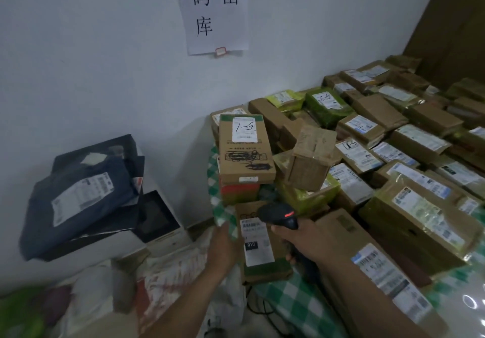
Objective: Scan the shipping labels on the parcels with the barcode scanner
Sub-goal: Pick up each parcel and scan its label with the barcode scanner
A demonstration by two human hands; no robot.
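My left hand [223, 248] holds a flat brown cardboard parcel [262, 266] by its left edge, at the near left corner of the table. Its white shipping label [256, 243] faces up, with a black "010" patch on it. My right hand [307, 240] grips a black barcode scanner [279, 215] with a red light glowing on its head. The scanner's head hangs just above the top right of that label. Behind them a taller box marked "1-5" [245, 148] stands on a stack.
Many labelled cardboard and green-wrapped parcels [393, 159] cover the green-checked tablecloth [291, 303] to the right and back. Left of the table, dark mailer bags [78, 193] lie on a white cabinet. A paper sign [214, 12] hangs on the wall.
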